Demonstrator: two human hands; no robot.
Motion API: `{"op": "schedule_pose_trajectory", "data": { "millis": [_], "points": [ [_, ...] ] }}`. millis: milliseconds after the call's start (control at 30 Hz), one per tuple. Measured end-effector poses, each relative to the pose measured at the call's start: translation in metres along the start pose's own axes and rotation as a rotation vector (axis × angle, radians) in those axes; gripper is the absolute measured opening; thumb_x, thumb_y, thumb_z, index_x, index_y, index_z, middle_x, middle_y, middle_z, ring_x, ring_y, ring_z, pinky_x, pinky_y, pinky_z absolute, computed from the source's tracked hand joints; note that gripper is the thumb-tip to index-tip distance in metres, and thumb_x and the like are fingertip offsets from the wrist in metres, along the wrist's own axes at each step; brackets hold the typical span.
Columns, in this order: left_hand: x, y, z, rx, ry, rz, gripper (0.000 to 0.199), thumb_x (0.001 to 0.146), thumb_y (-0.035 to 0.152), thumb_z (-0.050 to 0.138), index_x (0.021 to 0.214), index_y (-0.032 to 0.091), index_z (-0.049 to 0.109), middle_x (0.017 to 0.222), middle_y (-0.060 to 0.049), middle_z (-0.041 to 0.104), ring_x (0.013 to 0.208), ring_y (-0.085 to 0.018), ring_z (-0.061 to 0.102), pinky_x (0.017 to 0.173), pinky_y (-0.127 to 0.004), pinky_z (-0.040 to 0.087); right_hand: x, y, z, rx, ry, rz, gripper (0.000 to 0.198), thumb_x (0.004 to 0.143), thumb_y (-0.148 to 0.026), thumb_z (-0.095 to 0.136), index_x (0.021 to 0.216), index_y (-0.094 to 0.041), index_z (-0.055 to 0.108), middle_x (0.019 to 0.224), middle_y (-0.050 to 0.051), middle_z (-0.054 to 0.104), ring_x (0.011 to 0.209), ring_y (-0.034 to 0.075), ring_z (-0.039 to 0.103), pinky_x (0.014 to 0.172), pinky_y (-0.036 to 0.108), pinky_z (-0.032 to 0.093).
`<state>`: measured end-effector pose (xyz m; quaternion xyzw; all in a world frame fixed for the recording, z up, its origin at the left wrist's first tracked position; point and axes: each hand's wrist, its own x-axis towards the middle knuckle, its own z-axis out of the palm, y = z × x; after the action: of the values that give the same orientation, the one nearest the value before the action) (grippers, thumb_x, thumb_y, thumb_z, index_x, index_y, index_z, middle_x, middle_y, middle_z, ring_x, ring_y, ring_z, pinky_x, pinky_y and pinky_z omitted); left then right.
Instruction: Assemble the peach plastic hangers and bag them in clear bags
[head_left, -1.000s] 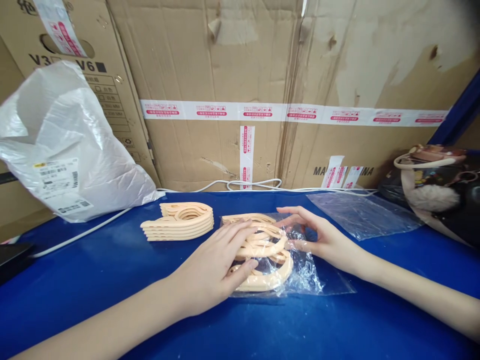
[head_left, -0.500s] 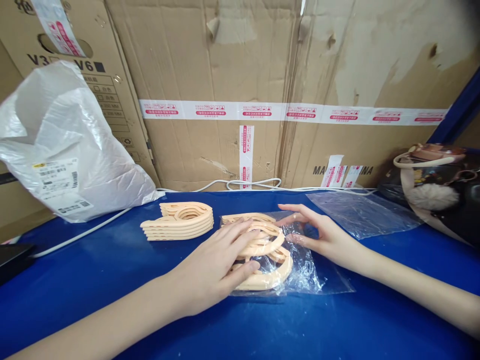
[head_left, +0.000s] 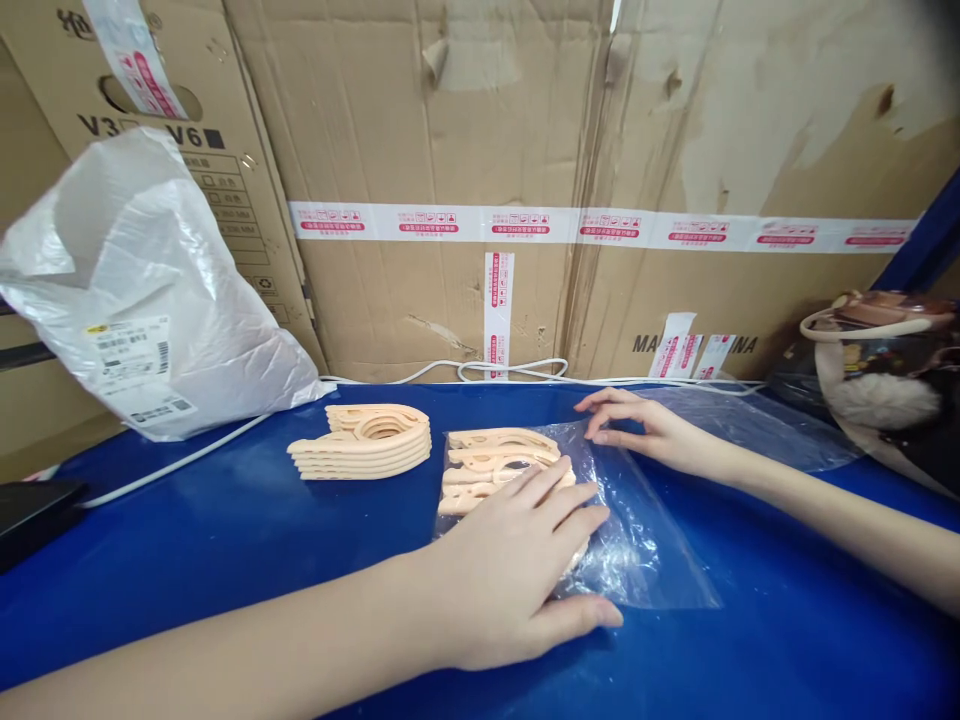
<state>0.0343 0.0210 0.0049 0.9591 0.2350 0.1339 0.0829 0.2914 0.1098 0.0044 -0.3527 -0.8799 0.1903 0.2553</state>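
My left hand (head_left: 517, 570) lies palm down with spread fingers over a clear plastic bag (head_left: 645, 550). Inside the bag are several beige folding hangers (head_left: 480, 460), partly covered by that hand. At the bag's far right edge hovers my right hand (head_left: 637, 428), fingers loosely bent and apart, holding nothing; whether its fingertips touch the plastic I cannot tell. Left of the bag, a neat stack of matching folding hangers (head_left: 367, 445) stands on the blue table (head_left: 247, 590).
A white mailing bag (head_left: 180, 300) leans at the left against cardboard boxes (head_left: 420, 130) along the back. A white cable (head_left: 517, 378) runs at their foot. Another clear bag (head_left: 765, 425) lies at the right, beside a bag with a pompom (head_left: 892, 398). A dark device (head_left: 37, 520) sits far left.
My left hand has slid right and nearer over the bagged hangers, its fingers now more spread. My right hand has drawn back to the bag's far edge. The bagged hangers lie flatter together.
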Motion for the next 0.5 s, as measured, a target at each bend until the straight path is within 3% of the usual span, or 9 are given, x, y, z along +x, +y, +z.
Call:
{"op": "schedule_pose_trajectory", "data": {
  "millis": [133,200,300,400,500],
  "points": [
    [-0.007,0.0,-0.004,-0.024,-0.036,0.034,0.062,0.091,0.054,0.049,0.14,0.017,0.042,0.147,-0.011,0.041,0.141,-0.033,0.023,0.116,-0.048,0.021,0.013,-0.012,-0.003,0.248,-0.062,0.052,0.022,0.087,-0.041,0.06,0.088,-0.02,0.066,0.125,0.007,0.061,0.117,0.023,0.054,0.103,0.043,0.036],
    [-0.009,0.0,-0.007,-0.07,-0.019,0.076,0.056,0.092,0.049,0.051,0.138,0.018,0.042,0.145,-0.009,0.043,0.139,-0.028,0.03,0.115,-0.042,0.026,0.021,-0.018,-0.001,0.369,-0.114,0.077,0.022,0.086,-0.04,0.061,0.088,-0.018,0.064,0.112,0.007,0.067,0.107,0.022,0.06,0.096,0.041,0.041],
    [-0.01,0.002,-0.008,-0.113,0.157,0.11,0.043,0.094,0.032,0.051,0.132,0.015,0.042,0.139,-0.011,0.047,0.13,-0.021,0.042,0.11,-0.032,0.035,0.033,-0.023,0.009,0.456,-0.12,0.098,0.023,0.087,-0.039,0.059,0.086,-0.017,0.059,0.084,0.003,0.068,0.081,0.017,0.063,0.082,0.036,0.047],
    [-0.008,0.006,-0.009,0.031,0.322,0.159,0.044,0.094,0.025,0.049,0.135,0.013,0.037,0.144,-0.012,0.041,0.137,-0.021,0.032,0.114,-0.035,0.028,0.044,-0.023,0.025,0.443,-0.059,0.072,0.024,0.087,-0.041,0.058,0.082,-0.018,0.056,0.076,0.0,0.062,0.072,0.015,0.059,0.075,0.032,0.047],
    [-0.001,0.007,-0.009,0.204,0.268,0.238,0.045,0.097,0.023,0.043,0.14,0.014,0.033,0.143,-0.008,0.045,0.136,-0.022,0.033,0.116,-0.039,0.019,0.049,-0.021,0.038,0.398,-0.015,0.043,0.024,0.087,-0.041,0.056,0.081,-0.018,0.055,0.082,0.001,0.062,0.075,0.015,0.058,0.074,0.031,0.046]
  ]
}}
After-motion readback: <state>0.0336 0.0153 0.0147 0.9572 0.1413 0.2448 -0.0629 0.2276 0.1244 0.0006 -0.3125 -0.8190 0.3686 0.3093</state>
